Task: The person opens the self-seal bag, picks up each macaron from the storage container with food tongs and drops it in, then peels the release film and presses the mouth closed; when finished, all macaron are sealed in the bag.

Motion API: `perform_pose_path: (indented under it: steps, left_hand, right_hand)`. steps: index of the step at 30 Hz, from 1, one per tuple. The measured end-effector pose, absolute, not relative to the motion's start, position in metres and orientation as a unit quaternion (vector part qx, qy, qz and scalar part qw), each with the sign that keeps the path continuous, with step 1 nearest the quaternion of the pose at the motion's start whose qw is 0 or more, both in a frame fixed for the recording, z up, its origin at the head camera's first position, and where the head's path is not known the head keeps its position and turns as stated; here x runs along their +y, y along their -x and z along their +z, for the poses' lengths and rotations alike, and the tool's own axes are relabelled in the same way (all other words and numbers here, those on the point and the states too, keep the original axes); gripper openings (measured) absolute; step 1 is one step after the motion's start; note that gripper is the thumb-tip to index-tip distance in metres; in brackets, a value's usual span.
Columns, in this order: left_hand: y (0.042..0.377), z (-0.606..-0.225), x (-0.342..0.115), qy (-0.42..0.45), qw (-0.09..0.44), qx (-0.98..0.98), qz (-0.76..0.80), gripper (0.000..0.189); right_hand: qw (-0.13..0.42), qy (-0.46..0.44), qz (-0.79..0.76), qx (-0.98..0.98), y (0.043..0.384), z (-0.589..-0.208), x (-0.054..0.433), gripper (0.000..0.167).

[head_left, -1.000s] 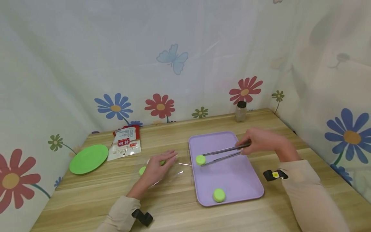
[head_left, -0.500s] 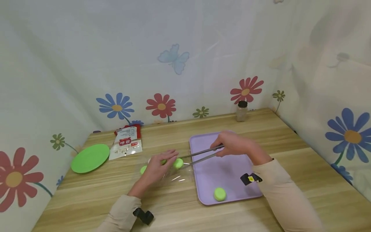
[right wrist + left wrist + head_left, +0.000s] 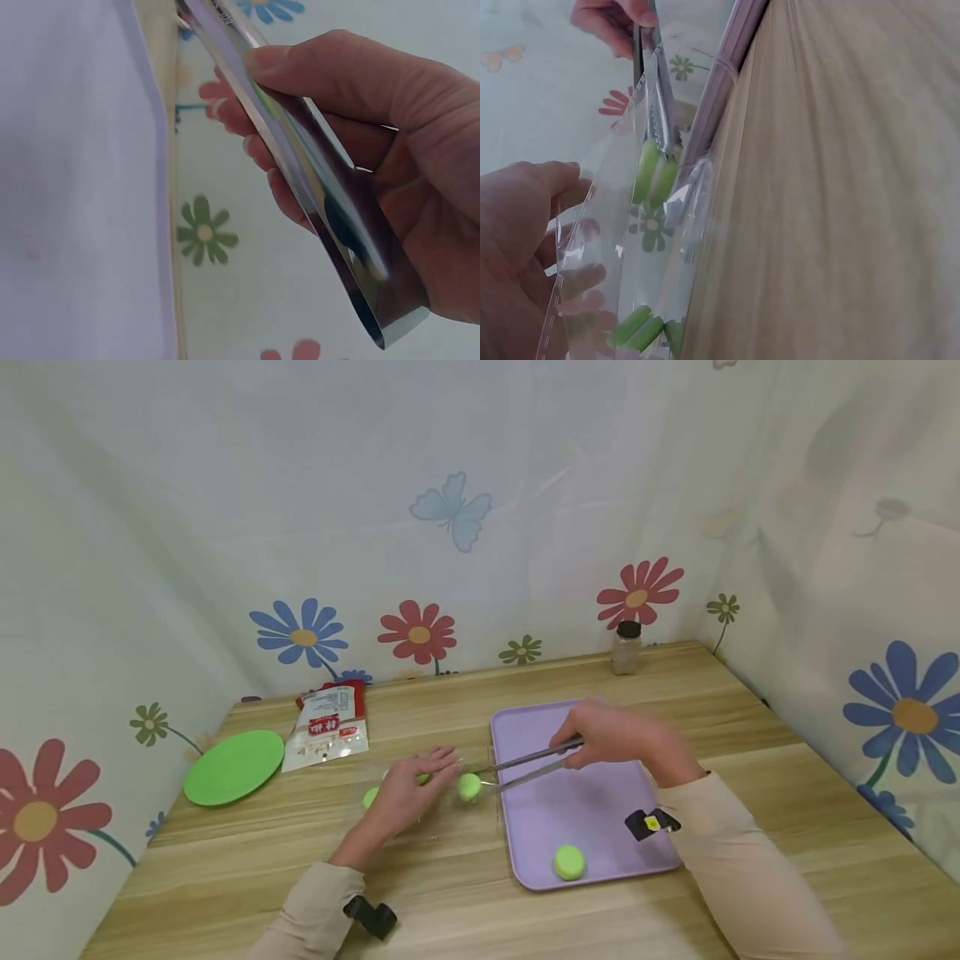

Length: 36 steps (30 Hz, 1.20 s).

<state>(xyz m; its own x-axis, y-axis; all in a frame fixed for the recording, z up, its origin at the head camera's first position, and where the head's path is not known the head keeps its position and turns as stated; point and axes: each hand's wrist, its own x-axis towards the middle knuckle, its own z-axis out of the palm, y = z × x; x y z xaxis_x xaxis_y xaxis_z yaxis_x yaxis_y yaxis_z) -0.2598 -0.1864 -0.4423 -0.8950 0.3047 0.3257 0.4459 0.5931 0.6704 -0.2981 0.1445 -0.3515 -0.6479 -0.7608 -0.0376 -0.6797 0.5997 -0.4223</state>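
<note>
My right hand grips metal tongs by their bent end, thumb on one arm and fingers round the other. At the tongs' far ends is a green macaron, within the mouth of a clear plastic bag. My left hand holds the bag's upper film raised, some fingers showing through it in the left wrist view. Deeper in the bag lie more green macarons, partly hidden by the left hand in the head view. Another green macaron sits on the purple tray, near its front edge.
A green plate lies at the left of the wooden table. Beside it are a white printed pouch and something red under it. A jar with a black lid stands at the back right. Flowered curtains surround the table.
My right hand has moved left with the tongs, carrying the macaron from over the tray to the bag's mouth. The left hand stays in place on the bag.
</note>
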Motion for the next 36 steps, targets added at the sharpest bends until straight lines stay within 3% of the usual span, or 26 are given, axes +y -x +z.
perform_pose_path:
  steps: [12,29,36]
  left_hand:
    - [0.261,-0.444,-0.190,0.230,0.084,-0.876,-0.415,0.034]
    - [0.262,-0.446,-0.186,0.237,0.098,-0.868,-0.425,0.023]
    - [0.262,-0.446,-0.187,0.235,0.095,-0.870,-0.423,0.029]
  right_hand:
    - [0.114,0.502,-0.204,0.833,0.295,-0.371,0.087,0.022]
    - [0.107,0.523,-0.208,0.820,0.292,-0.382,0.078,0.028]
    - [0.091,0.487,-0.199,0.846,0.293,-0.374,0.108,0.025]
